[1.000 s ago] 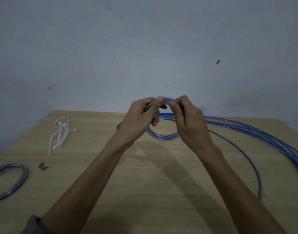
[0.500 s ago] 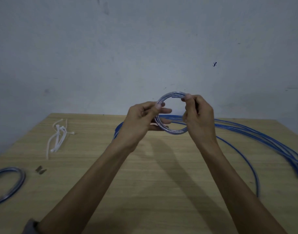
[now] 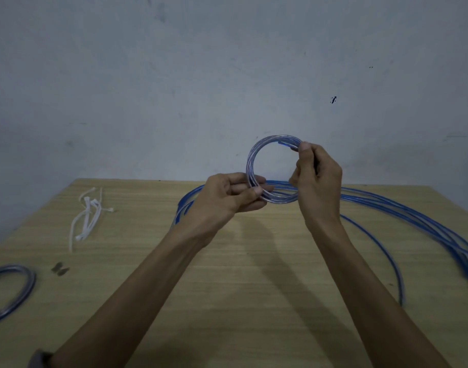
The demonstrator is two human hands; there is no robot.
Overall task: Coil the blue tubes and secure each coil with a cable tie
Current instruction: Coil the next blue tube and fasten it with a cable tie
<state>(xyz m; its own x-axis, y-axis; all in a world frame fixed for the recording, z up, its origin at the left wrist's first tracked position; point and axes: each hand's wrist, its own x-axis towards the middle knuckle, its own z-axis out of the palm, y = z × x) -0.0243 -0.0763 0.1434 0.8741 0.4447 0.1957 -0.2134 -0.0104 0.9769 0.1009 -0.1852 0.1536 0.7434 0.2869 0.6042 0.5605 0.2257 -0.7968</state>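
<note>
1. Two bare hands held a small round coil (image 3: pixel 256 160) of glossy, translucent blue tube above a pale wood-grain table (image 3: pixel 254 274).
2. Left hand (image 3: pixel 225 200) pinched the coil's lower left; right hand (image 3: pixel 316 179) pinched its upper right.
3. Loose blue tubes (image 3: pixel 413 219) swept in long curves across the table's right.
4. White plastic cable ties (image 3: pixel 87 216) lay far left, near a finished coil (image 3: pixel 20 290).
5. No readable writing showed.

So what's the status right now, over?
Both hands, left hand and right hand, grip the raised coil. No tie on it; cable ties on table. Nothing blocking.
</note>
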